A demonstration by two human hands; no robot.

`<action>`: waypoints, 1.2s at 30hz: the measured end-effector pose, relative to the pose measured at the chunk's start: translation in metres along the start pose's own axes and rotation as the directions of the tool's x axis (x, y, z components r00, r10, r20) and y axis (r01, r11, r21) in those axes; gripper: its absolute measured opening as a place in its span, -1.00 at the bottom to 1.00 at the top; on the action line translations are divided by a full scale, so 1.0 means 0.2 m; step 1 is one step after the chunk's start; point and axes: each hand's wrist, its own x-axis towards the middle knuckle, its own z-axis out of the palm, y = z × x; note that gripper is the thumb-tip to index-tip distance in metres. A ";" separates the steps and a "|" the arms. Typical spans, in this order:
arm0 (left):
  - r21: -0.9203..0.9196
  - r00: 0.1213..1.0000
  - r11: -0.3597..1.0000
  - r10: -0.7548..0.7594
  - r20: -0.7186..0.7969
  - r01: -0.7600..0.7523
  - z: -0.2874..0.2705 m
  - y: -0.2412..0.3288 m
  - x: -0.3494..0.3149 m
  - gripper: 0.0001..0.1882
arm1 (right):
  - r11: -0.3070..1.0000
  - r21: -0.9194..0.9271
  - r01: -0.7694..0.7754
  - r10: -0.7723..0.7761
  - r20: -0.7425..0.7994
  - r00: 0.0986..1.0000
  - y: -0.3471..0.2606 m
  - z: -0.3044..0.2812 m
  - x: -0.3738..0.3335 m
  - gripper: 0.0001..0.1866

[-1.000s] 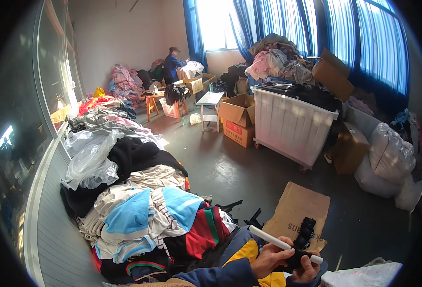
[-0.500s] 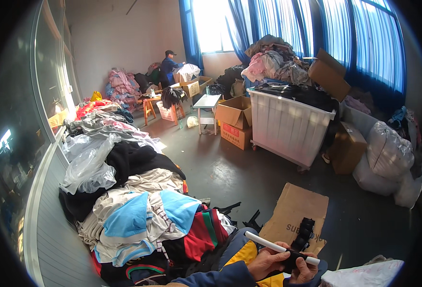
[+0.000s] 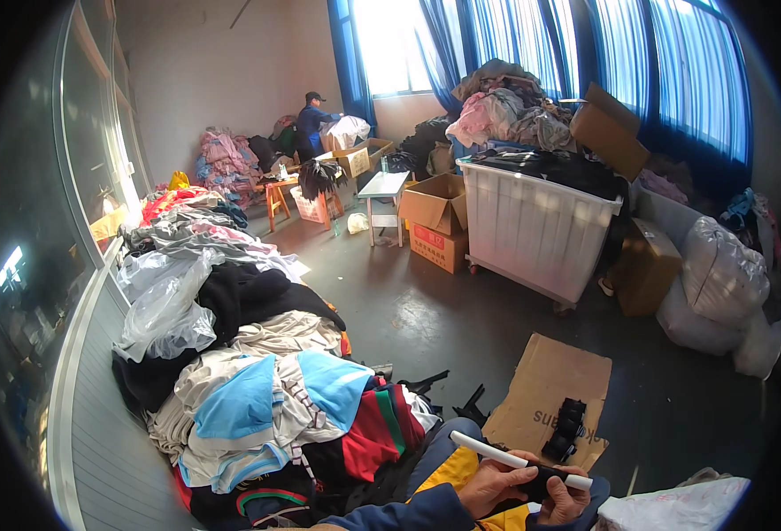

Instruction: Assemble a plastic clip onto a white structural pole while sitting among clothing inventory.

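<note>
Grasping a white rod (image 3: 479, 448) together, both bare hands are at the lower edge of the view, above the person's lap. The rod slants from upper left down to lower right, one end sticking out well past the fingers. The left hand (image 3: 494, 485) is closed about its middle part, and the right hand (image 3: 565, 503) grips close to the lower right end, which pokes out above the knuckles. Between the hands a piece of black material (image 3: 539, 484) sits against the rod, held by the fingers of both; whether it goes all the way around cannot be told. Just beyond, a flat piece of cardboard (image 3: 541, 376) lies on the grey floor (image 3: 408, 319), and a row of black rolls (image 3: 566, 429) rests on its right part. A white bag (image 3: 673, 509) is near the right hand, in the lower right corner. To the left of the hands, a long heap of clothes (image 3: 240, 411) runs along the wall, with white, light blue, red and black garments at the near end and a clear plastic bag (image 3: 169, 310) farther up. Across the room are a large white bin (image 3: 536, 226) and a co-worker (image 3: 312, 126) in dark blue.
</note>
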 end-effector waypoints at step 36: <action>-0.068 0.999 0.996 0.053 0.007 -0.053 0.10 -0.01 -0.06 -0.77 | 0.959 0.197 -0.205 0.203 0.031 0.979 0.03 0.05 -0.03 -0.81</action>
